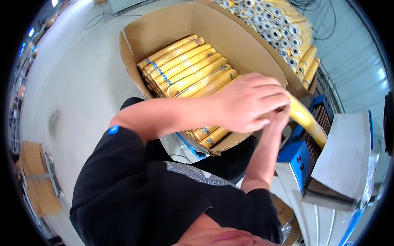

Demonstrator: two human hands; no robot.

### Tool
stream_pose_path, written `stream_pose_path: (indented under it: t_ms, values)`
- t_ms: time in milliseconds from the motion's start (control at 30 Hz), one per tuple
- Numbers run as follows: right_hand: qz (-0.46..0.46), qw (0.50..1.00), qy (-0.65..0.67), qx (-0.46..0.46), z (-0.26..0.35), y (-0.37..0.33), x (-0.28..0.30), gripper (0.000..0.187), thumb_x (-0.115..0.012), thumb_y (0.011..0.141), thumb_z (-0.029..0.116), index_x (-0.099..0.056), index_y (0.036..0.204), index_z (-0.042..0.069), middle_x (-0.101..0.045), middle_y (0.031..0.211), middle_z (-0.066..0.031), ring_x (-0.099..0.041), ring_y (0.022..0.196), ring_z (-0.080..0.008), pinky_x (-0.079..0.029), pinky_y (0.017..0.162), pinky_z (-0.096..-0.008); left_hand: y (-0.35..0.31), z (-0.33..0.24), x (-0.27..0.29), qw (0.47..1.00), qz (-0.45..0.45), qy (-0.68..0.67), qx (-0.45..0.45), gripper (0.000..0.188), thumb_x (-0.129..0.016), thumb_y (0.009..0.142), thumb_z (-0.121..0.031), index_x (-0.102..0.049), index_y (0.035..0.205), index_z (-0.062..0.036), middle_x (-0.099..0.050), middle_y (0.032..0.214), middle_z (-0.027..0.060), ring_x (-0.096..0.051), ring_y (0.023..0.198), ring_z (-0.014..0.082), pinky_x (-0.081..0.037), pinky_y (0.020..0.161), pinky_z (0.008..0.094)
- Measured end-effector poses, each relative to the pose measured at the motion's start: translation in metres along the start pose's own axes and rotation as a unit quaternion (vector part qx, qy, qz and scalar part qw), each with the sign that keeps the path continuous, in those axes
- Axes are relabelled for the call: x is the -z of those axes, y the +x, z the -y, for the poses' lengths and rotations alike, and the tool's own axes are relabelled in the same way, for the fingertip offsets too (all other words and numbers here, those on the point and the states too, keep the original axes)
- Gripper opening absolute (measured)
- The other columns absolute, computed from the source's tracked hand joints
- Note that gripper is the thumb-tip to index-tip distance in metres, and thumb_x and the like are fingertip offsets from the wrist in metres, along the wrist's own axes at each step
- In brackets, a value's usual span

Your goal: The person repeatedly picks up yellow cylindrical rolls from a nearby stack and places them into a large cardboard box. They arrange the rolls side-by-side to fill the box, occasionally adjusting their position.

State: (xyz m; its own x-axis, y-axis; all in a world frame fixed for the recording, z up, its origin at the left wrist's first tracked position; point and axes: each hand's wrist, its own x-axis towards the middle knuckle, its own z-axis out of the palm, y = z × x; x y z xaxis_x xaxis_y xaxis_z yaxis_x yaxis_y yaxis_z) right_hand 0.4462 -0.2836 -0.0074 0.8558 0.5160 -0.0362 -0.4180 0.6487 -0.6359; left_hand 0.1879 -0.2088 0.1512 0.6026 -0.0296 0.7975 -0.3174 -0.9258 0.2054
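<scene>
The left hand [251,102], partly blurred, reaches across from the left above a large open brown cardboard carton [164,25]. Its fingers are curled and close together beside the upper end of a long, glossy yellow cylindrical roll [308,122]. The right hand [280,118] is raised just under it, its fingers mostly covered; whether either hand's fingers are clamped on the roll, I cannot tell. That roll slants down to the right, beside a dark ribbed section [322,117] of a machine with blue brackets [296,163]. Yellow wrapped rolls [193,67] lie side by side within the carton. Beyond its far wall is a pile of yellow tubes with round, hollow ends [283,32].
</scene>
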Motion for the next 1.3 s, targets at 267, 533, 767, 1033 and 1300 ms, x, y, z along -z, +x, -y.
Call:
stream_pose_path:
  t_ms: [267,533,767,1033,1300]
  values:
    - [0.291,0.905,-0.267,-0.161,-0.071,-0.119,-0.066,0.056,-0.063,0.086,0.007,-0.036,0.135,0.000,-0.048,0.129,-0.0101,-0.047,0.119,-0.0218,-0.036,0.104,-0.0361,0.015,0.091,-0.063,0.859,0.245,-0.076,0.443,0.094,-0.081,0.060,-0.024,-0.031,0.136,-0.0001,-0.046,0.129,0.0209,-0.049,0.115,0.0341,-0.043,0.095,0.0384]
    - [0.183,0.565,-0.768,0.239,-0.004,-0.081,-0.053,0.074,-0.078,0.069,0.015,-0.042,0.132,0.000,-0.041,0.135,-0.0220,-0.038,0.126,-0.0381,-0.031,0.106,-0.0439,-0.131,0.265,0.079,0.867,0.179,0.003,0.465,0.092,-0.073,0.062,-0.016,-0.027,0.140,0.0026,-0.041,0.137,0.0247,-0.039,0.128,0.0329,-0.031,0.107,0.0357]
    - [0.033,0.574,-0.801,0.166,-0.023,-0.062,-0.004,0.075,-0.076,0.068,0.009,-0.039,0.132,-0.002,-0.024,0.143,-0.0231,-0.028,0.132,-0.0379,-0.028,0.108,-0.0457,-0.224,0.414,0.152,0.746,0.273,0.260,0.549,0.088,-0.066,0.064,-0.016,-0.027,0.143,-0.0180,-0.045,0.132,0.0190,-0.048,0.119,0.0356,-0.042,0.097,0.0400]
    - [0.017,0.509,-0.853,0.117,-0.036,-0.057,-0.034,0.066,-0.070,0.068,0.002,-0.044,0.128,-0.003,-0.023,0.144,-0.0191,-0.036,0.127,-0.0344,-0.036,0.104,-0.0419,-0.350,0.551,0.084,0.628,0.274,0.368,0.628,0.052,-0.034,0.095,-0.019,-0.023,0.146,-0.0267,-0.015,0.155,-0.0050,-0.017,0.141,0.0197,-0.012,0.114,0.0455]
    - [0.015,0.525,-0.845,0.099,-0.040,-0.056,-0.029,0.059,-0.068,0.068,0.001,-0.048,0.123,-0.002,-0.023,0.145,-0.0201,-0.031,0.130,-0.0359,-0.033,0.104,-0.0426,-0.418,0.535,0.062,0.608,0.198,0.426,0.640,0.057,-0.048,0.090,-0.020,-0.029,0.143,-0.0241,-0.027,0.150,-0.0012,-0.028,0.137,0.0226,-0.021,0.110,0.0489]
